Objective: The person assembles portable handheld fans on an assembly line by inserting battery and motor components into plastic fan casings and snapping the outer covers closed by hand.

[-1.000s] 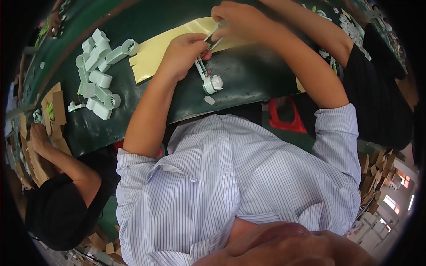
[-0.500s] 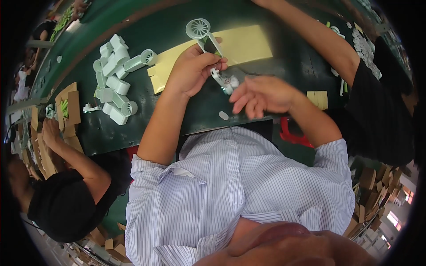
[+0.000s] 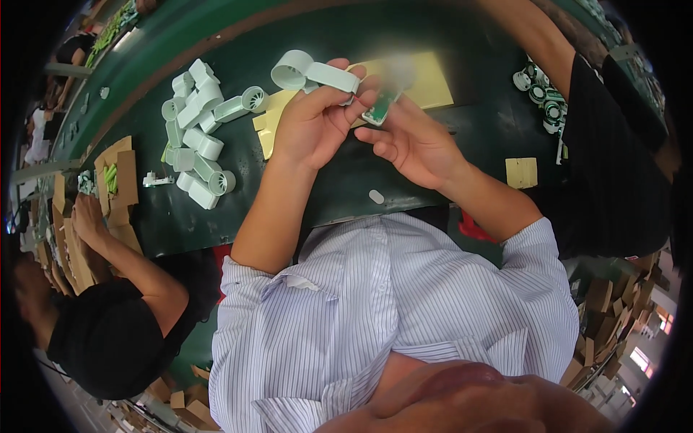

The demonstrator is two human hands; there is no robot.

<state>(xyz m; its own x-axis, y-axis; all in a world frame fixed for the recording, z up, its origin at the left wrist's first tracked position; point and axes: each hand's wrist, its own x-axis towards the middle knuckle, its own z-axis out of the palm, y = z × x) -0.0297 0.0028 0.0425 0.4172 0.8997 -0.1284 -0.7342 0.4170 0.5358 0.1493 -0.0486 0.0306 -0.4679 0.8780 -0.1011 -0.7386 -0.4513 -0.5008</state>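
My left hand point(image 3: 307, 137) is closed on a pale green plastic fan housing point(image 3: 333, 78), with its round end pointing left and the smooth back of its handle facing up. Beside it, my right hand point(image 3: 422, 148) pinches a fan insert with a green circuit board point(image 3: 381, 108). The insert's round far end is smeared by motion. The two parts are close together, but my fingers hide whether they touch. Both hands hover above a yellow sheet point(image 3: 433, 81) on the dark green table. A small whitish oval piece point(image 3: 376, 196) lies near the table's front edge.
Several more pale green housings point(image 3: 206, 144) are heaped to the left, near a loose white fan insert point(image 3: 157, 180). A cardboard box point(image 3: 126, 173) and a co-worker's hand point(image 3: 88, 219) are farther left. At right, another person's arm point(image 3: 538, 36) reaches past dark-and-white round parts point(image 3: 552, 112).
My left hand has turned the housing over, from open side up to back up. My right hand has moved up beside the left one and now holds the insert.
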